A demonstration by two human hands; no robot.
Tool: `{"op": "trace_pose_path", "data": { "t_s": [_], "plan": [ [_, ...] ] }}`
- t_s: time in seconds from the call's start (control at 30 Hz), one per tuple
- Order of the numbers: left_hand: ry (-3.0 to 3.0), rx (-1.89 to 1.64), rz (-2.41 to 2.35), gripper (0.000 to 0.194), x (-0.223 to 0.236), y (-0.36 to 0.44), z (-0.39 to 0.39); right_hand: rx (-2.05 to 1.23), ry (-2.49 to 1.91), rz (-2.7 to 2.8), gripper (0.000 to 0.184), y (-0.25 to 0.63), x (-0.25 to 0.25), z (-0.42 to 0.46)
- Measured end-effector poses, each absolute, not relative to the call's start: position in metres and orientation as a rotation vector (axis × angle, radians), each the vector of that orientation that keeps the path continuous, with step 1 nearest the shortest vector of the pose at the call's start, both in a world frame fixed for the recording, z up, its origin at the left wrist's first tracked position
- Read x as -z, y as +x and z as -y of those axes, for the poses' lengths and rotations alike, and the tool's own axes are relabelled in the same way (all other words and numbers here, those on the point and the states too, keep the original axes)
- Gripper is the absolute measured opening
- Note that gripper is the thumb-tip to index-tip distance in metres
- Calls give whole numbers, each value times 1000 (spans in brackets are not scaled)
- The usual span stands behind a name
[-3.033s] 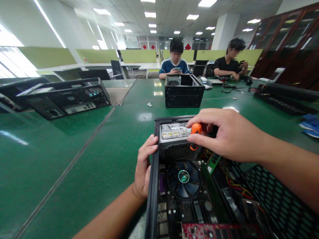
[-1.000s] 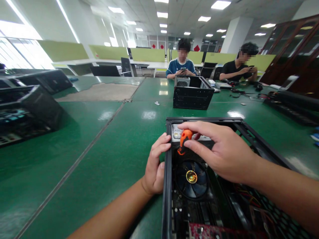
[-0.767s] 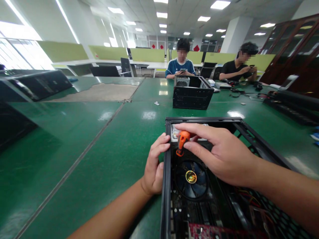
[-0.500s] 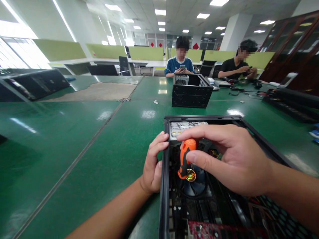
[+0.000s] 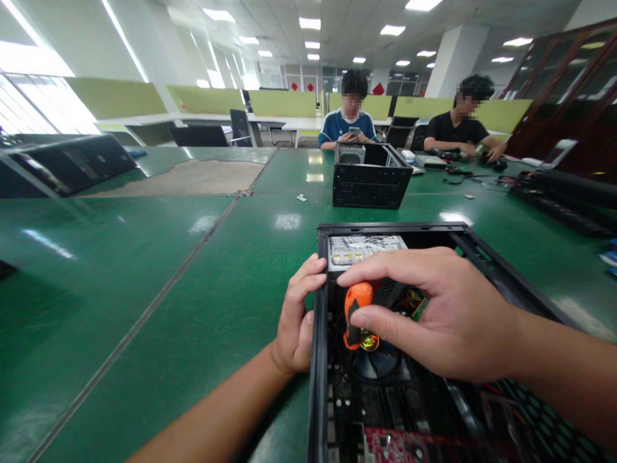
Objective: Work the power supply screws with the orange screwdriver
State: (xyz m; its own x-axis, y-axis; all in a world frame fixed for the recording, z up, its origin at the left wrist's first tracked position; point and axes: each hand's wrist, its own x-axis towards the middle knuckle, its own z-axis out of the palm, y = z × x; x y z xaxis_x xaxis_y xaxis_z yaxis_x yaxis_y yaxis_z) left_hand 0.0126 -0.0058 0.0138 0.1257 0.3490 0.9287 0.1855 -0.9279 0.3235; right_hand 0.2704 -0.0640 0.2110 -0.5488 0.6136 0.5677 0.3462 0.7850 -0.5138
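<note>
In front of me lies an opened black computer case (image 5: 321, 360) with its inside facing up. My right hand (image 5: 434, 315) is closed around the orange and black handle of a screwdriver (image 5: 357, 308), above the cooling fan (image 5: 376, 366). The screwdriver's shaft and tip cannot be seen. My left hand (image 5: 299, 321) grips the left edge of the case, fingertips over the rim. At the far end of the case sits the power supply (image 5: 347, 251) with a worn label. A red circuit board (image 5: 405, 444) shows near the bottom.
Behind my case a second black computer case (image 5: 371, 177) stands on the green table (image 5: 193, 296). More cases (image 5: 77, 164) lie at the left. Cables (image 5: 477, 180) and a black panel-like part (image 5: 569, 196) are at the right. Two people sit across the table.
My right hand has brought the screwdriver from over the power supply toward me, above the fan. The left hand keeps hold of the case edge. The view turned left, then settled.
</note>
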Motion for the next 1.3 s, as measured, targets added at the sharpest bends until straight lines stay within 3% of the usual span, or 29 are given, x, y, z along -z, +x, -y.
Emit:
{"op": "trace_pose_path", "data": {
  "t_s": [0.07, 0.17, 0.3, 0.47, 0.53, 0.67, 0.97, 1.17, 1.3],
  "plan": [
    [2258, -1929, -529, 54, -14, 13, 5, -476, -717, 2197, 11, 271, -214, 64],
    [2252, -1928, -538, 52, -14, 13, 4, -487, -757, 2209, 29, 274, -218, 64],
    [2256, -1916, -544, 54, -13, 12, 4, -452, -675, 2238, 8, 278, -219, 66],
    [2280, -1913, -555, 57, -12, 10, 6, -431, -639, 2305, 43, 277, -218, 66],
    [2273, -1916, -570, 56, -12, 11, 6, -440, -660, 2294, 38, 276, -218, 65],
    [2245, -1922, -556, 53, -14, 12, 6, -522, -751, 2238, 9, 279, -223, 64],
    [2266, -1926, -562, 55, -16, 12, 6, -646, -811, 2019, 27, 303, -223, 60],
    [2256, -1932, -548, 51, -13, 11, 5, -960, -849, 1950, 13, 320, -238, 54],
    [2251, -1938, -559, 51, -12, 10, 4, -909, -836, 2092, 18, 328, -235, 52]
  ]
}}
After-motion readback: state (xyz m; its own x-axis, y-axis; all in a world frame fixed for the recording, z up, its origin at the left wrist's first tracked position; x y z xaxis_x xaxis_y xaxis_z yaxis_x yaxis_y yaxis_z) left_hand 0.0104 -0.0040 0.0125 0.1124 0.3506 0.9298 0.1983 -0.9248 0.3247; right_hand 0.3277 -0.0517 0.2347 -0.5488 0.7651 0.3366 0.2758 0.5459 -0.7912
